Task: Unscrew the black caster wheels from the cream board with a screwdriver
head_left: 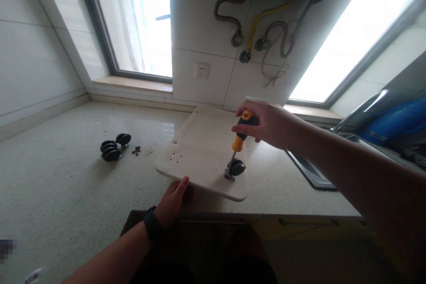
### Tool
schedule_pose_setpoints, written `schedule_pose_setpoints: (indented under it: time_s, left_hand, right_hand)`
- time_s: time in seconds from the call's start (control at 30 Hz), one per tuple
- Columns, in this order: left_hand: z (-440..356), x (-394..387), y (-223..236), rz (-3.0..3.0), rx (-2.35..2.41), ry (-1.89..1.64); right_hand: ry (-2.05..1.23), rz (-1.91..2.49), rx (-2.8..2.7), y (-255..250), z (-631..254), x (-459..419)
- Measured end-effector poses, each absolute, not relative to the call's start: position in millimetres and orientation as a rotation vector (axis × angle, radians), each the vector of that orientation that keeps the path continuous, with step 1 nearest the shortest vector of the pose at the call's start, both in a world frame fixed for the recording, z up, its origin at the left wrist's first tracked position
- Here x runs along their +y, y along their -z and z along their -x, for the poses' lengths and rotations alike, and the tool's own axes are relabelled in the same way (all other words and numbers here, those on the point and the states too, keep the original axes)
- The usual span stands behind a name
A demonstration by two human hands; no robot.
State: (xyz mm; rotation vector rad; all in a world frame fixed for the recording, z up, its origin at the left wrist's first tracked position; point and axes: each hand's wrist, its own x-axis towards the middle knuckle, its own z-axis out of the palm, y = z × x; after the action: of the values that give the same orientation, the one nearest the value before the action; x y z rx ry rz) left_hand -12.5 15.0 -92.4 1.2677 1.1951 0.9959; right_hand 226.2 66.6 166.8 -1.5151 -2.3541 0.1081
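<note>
My right hand (258, 122) is closed round the orange and black handle of a screwdriver (237, 143). The screwdriver tilts slightly, its tip down at the metal plate of a black caster wheel (237, 167). That caster sits near the front right corner of a white board (199, 151) lying on the counter. My left hand (175, 199), with a black watch on the wrist, grips the board's front edge, thumb on top and fingers underneath. Screw holes show at the board's other corners, where no caster is fitted.
Several loose black casters (111, 150) lie on the speckled counter (86, 195) at left, beside a small pile of screws (136, 151). A sink (309, 173) with a faucet (361, 108) is at right. Hoses (266, 13) and a socket (201, 70) are on the tiled wall behind.
</note>
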Motion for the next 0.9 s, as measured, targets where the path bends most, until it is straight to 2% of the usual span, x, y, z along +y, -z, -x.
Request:
schedule_pose_setpoints:
  time_s: [0.23, 0.43, 0.67, 0.9]
  left_hand:
    - [11.2, 15.2, 99.0, -1.221, 1.198, -0.997]
    - [13.3, 14.7, 99.2, -1.242, 1.23, -1.003]
    - [11.4, 13.5, 96.9, -1.193, 1.242, -1.02]
    - [11.9, 15.0, 99.3, -1.217, 1.184, -0.987]
  right_hand:
    - [-0.286, 1.35, -2.399, -169.1, -231.3, 61.4]
    - [-0.245, 1.385, -2.219, -155.4, -229.6, 67.8]
    - [-0.692, 1.315, -2.139, -159.2, -233.3, 70.4]
    - [-0.614, 1.285, -2.214, -150.6, -231.1, 68.2]
